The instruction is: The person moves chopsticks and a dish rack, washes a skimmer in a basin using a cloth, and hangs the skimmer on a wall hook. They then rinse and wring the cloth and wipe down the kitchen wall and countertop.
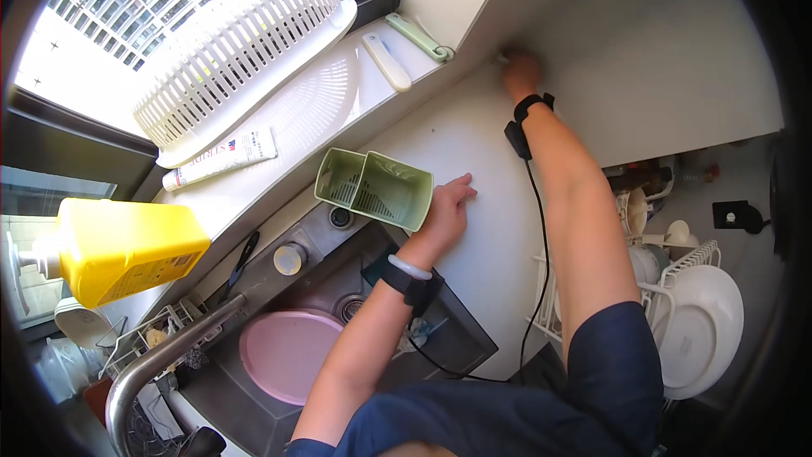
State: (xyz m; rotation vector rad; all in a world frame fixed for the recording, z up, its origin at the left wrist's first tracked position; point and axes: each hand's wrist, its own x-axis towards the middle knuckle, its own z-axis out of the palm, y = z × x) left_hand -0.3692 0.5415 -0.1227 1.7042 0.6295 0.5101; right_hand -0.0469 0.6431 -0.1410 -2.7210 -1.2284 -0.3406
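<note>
My left hand (447,213) lies low over the white counter, right beside a green two-compartment holder (396,190) with slots in its bottom. Its visible fingers stretch out to the right; the holder's edge hides part of the hand. At the far back corner of the counter, my right hand (522,74) is closed and blurred in shadow. A small pale bit shows at its fingertips, too unclear to name. Both wrists wear black straps with a cable (542,237).
A sink (224,393) holds a pink basin (292,355), with a curved faucet (152,364) in front. On the sill are a white slotted basket (245,59), a tube (224,158), two folded handles (387,62) and a yellow bottle (135,250). White plates (698,330) stand in a rack at right.
</note>
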